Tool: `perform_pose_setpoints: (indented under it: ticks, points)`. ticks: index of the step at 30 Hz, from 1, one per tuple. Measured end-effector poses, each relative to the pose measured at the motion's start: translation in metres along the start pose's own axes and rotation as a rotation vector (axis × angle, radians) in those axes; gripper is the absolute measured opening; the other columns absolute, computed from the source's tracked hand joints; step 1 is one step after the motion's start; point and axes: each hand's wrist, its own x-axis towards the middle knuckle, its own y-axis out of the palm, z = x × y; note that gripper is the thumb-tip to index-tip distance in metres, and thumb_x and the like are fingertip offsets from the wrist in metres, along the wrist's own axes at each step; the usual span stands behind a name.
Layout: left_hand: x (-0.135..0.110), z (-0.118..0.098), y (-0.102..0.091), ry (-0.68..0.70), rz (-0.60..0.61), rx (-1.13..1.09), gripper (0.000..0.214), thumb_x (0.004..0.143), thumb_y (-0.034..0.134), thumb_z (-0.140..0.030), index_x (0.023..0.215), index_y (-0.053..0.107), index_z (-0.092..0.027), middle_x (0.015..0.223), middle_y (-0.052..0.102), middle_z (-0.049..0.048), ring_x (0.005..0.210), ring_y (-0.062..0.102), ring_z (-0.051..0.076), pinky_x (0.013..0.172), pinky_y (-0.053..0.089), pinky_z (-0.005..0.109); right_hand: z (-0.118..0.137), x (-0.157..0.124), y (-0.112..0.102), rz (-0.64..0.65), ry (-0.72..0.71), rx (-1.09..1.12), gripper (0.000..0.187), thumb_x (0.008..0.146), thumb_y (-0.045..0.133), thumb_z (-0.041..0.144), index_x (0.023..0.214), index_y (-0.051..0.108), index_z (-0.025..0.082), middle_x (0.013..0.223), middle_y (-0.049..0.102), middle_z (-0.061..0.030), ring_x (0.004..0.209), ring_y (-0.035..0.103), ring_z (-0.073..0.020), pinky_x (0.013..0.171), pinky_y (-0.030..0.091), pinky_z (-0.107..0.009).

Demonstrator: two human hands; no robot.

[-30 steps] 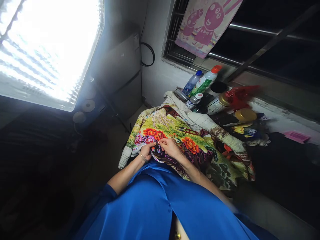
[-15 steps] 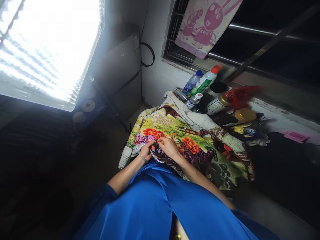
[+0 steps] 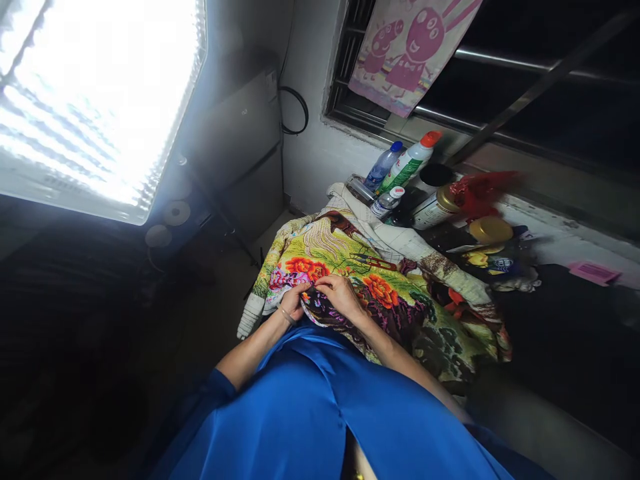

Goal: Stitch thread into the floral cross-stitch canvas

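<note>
A large embroidered cloth point(image 3: 383, 293) with orange flowers on yellow-green and dark ground lies bunched in front of me. My left hand point(image 3: 294, 301) grips its near edge, thumb on top and the other fingers underneath. Close beside it, my right hand point(image 3: 340, 295) is pinched just above the fabric near the left thumb. Whatever sits between those right fingertips is too small to make out. Red-handled thread snips point(image 3: 377, 262) rest on the cloth beyond my hands.
A bright lamp panel point(image 3: 100, 100) fills the upper left, with a grey fridge point(image 3: 240, 133) behind it. Along the windowsill stand an orange-capped spray bottle point(image 3: 413, 160), a blue-capped bottle point(image 3: 384, 167), a small white-capped bottle point(image 3: 387, 201) and a gold-lidded jar point(image 3: 491, 231).
My right fingers have straightened slightly and shifted a little, still close to the left thumb. My left hand keeps its hold on the cloth in the same place.
</note>
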Motion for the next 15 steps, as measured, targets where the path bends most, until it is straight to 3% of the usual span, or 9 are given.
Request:
perform_pose_setpoints:
  ticks: [15]
  points:
    - [-0.0031,-0.0003,0.0035,0.005,-0.015,0.020,0.009,0.063,0.063,-0.007,0.060,0.058,-0.015,0.065,0.069,0.0082,0.086,0.067,0.026,0.088,0.050,0.039,0.0045,0.0005,-0.0014,0.028,-0.009,-0.065,0.018,0.077,0.055,0.014,0.072,0.072,0.020,0.078,0.072,-0.0049,0.073,0.064,-0.0182,0.071,0.046,-0.028]
